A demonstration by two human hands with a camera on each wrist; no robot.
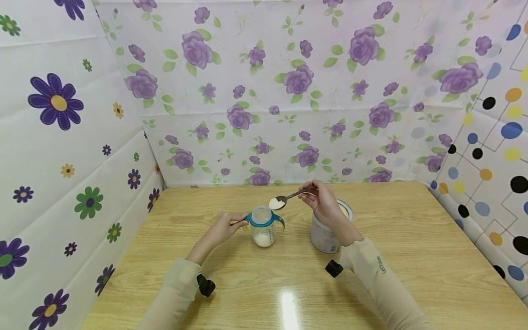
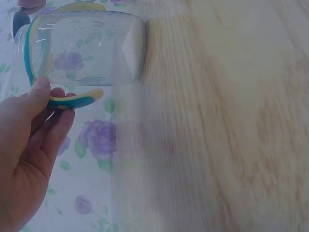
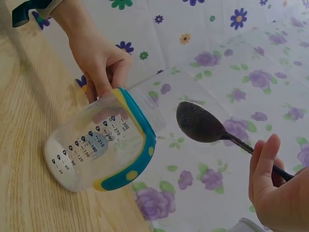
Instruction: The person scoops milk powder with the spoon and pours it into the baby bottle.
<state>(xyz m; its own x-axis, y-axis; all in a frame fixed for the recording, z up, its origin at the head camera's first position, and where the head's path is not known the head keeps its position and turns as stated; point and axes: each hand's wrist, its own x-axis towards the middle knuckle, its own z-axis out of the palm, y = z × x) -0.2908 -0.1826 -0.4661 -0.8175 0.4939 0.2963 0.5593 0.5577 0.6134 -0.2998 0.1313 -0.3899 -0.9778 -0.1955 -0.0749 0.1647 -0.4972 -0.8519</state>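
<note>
We see a clear baby bottle (image 1: 262, 230) upright on the wooden table (image 1: 247, 279), its mouth uncovered. A teal collar trimmed in yellow rings its neck, with a curved handle on each side; dark measuring marks run up the wall, and white powder (image 1: 263, 239) lies in the bottom (a shallow, uneven layer). Our left hand (image 1: 224, 227) pinches one handle between thumb and fingers. Well apart from it, our right hand (image 1: 323, 204) grips a dark spoon (image 3: 200, 123) by its handle. The spoon's bowl, heaped with white powder, hangs near the bottle's mouth without touching it. Beyond our right wrist stands an open tin (image 1: 323, 236) with a pale label and metal rim.
</note>
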